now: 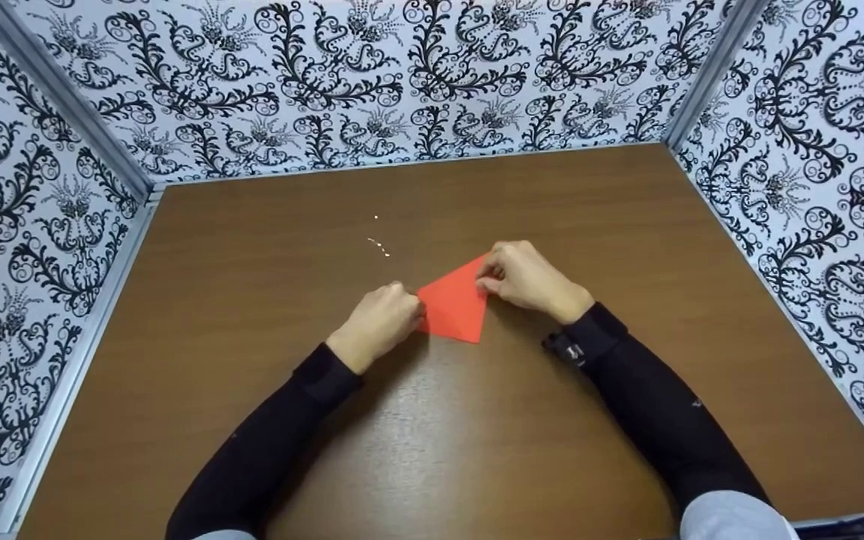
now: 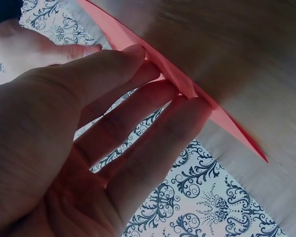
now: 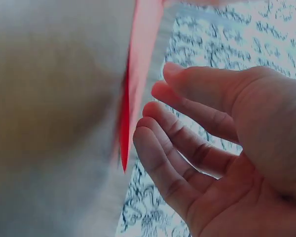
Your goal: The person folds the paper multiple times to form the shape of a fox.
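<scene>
Left hand (image 1: 378, 322) pinches the red paper (image 1: 453, 306) at its left side. Paper sits between both hands over the table (image 1: 267, 247), right edge running near-to-far; right hand (image 1: 529, 283) is at that edge's far end, fingers loosely bent, not gripping.

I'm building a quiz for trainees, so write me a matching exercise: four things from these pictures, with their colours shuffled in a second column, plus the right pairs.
Things:
1. Paper
2. Tabletop
3. Wallpaper
4. Forearm sleeves

Colours:
A. Mostly black
B. White with black scrollwork
C. Red, near the middle of the head view
D. Brown

Right pairs: 1-C, 2-D, 3-B, 4-A
</scene>
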Demonstrator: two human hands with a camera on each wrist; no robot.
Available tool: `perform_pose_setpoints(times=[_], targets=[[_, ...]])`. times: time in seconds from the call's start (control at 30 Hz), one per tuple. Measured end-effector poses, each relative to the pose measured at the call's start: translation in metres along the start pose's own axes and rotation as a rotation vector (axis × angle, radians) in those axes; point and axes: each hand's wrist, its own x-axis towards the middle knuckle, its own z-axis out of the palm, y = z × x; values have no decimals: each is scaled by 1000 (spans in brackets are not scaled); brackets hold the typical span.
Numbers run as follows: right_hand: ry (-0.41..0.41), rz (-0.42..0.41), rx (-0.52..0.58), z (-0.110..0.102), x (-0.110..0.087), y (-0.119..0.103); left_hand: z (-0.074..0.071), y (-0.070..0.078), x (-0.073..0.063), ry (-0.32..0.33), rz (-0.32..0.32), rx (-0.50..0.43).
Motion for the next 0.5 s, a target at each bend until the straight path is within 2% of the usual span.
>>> perform_pose_setpoints(times=[0.2,0.27,0.3,0.5], targets=[[38,137,25,-19,13,21,3,-2,1,-7,-9,-3],[26,178,25,-22,16,27,5,-2,1,1,-5,-6],[19,193,25,-22,18,31,16,-10,1,16,6,-3],[-35,239,28,-19,20,42,13,-10,0,-20,-18,-28]])
